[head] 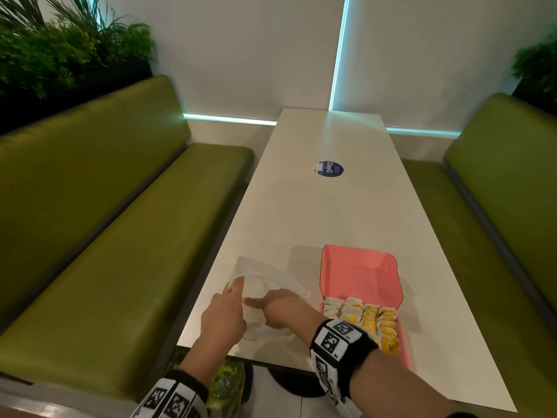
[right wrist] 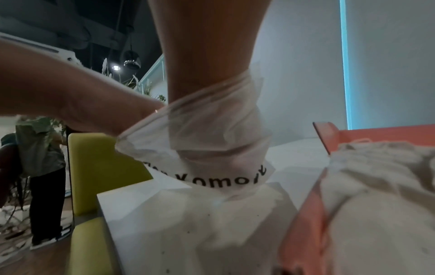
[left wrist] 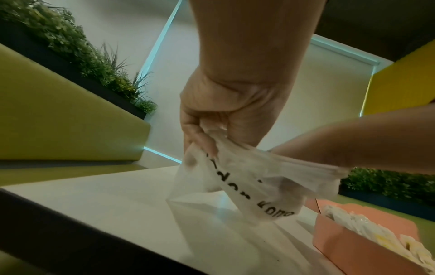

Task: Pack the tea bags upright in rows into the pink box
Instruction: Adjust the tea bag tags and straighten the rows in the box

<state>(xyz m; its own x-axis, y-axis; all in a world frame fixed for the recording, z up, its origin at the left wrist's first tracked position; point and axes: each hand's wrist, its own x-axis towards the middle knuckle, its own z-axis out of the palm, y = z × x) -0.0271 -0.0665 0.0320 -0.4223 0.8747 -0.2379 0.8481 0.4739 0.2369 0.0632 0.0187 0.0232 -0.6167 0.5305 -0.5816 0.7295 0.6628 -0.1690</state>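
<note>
A pink box (head: 404, 351) stands at the table's near right with its lid (head: 358, 273) tilted back. Tea bags (head: 363, 319), white and yellow, stand upright in rows inside it. Left of the box lies a white translucent plastic bag (head: 265, 277) with black lettering. My left hand (head: 236, 286) pinches the bag's rim and holds it up, seen closely in the left wrist view (left wrist: 204, 134). My right hand (head: 280, 303) is pushed into the bag's mouth. The plastic wraps round it (right wrist: 212, 130), so its fingers are hidden. The box (right wrist: 376, 134) sits just right of that hand.
The long white table (head: 316, 212) runs away from me and carries a round blue sticker (head: 328, 169). Green benches (head: 120, 236) flank both sides. A yellow-green bag (head: 226, 384) lies below the table's near edge. A person (right wrist: 40, 167) stands far off on the left.
</note>
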